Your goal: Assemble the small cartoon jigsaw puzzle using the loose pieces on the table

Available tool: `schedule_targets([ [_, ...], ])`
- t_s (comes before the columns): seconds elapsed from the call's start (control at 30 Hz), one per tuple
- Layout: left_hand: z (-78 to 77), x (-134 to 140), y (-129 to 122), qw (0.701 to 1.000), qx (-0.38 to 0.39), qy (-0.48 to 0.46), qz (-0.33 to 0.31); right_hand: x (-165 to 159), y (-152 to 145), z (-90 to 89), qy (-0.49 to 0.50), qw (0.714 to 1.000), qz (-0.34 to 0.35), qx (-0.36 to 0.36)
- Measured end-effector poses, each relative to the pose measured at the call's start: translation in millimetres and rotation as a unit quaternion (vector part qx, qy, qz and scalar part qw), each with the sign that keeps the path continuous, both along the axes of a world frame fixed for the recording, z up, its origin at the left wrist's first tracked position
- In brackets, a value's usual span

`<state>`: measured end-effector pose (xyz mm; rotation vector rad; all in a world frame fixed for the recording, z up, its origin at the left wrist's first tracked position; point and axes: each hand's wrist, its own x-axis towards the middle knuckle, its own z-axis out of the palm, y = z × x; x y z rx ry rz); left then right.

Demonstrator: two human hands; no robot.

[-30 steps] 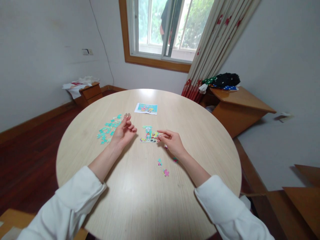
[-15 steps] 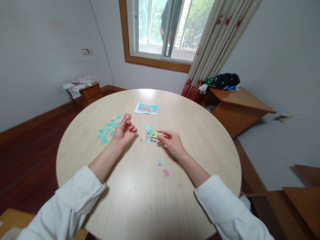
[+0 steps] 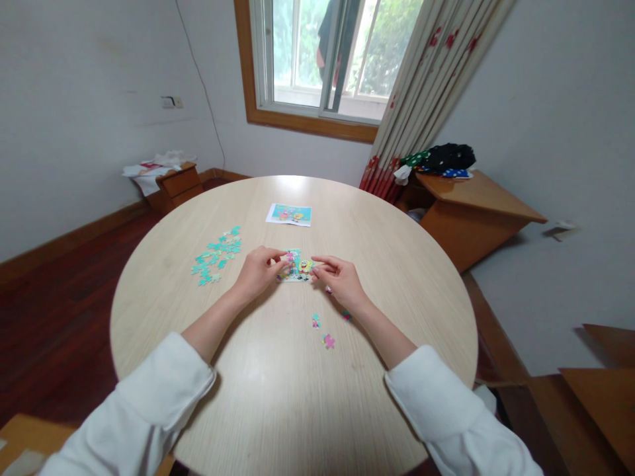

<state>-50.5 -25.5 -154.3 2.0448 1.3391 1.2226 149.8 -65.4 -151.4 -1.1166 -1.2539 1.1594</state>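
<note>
Basically 2 hands, 1 part-built puzzle (image 3: 298, 270) mid-table, btwn them. L hand (image 3: 258, 270), at its 9 o'clock, pinches 1 pink pc (image 3: 290, 255) over the puzzle; R hand (image 3: 341, 279), at 3, has fingertips close tog. by the right edge, can't tell if holding anything. Approx. 4 loose pcs (image 3: 329, 342) lie at 4–5 o'clock; 1 turquoise pile (image 3: 218, 254) at 9, overlapping, too many to count; 1 picture sheet (image 3: 297, 215) at 12. Surface: 1 round pale wood-grain table (image 3: 297, 396). Room: 1 wood-framed window (image 3: 297, 53) at 12, 1 red-patterned curtain (image 3: 421, 86) at 1, cabinet (image 3: 476, 218) w/ clothes (image 3: 449, 157) at 2, small drawer unit (image 3: 181, 185) at 10.
</note>
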Motion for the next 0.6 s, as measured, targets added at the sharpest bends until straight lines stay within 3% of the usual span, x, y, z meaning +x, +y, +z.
schedule_targets([
  [0.13,-0.1,-3.6,1.6,0.997,0.012,0.074,-0.010,0.0,0.6,-1.0,-0.004,1.000,0.000,0.006],
  [0.37,1.0,-3.9,2.3,0.994,-0.022,0.102,-0.021,1.8,0.2,-3.7,-0.020,1.000,0.006,0.013],
  [0.6,0.7,-5.2,3.3,0.988,-0.052,0.140,-0.031,2.4,-2.1,-3.7,-0.101,0.993,-0.004,0.058],
])
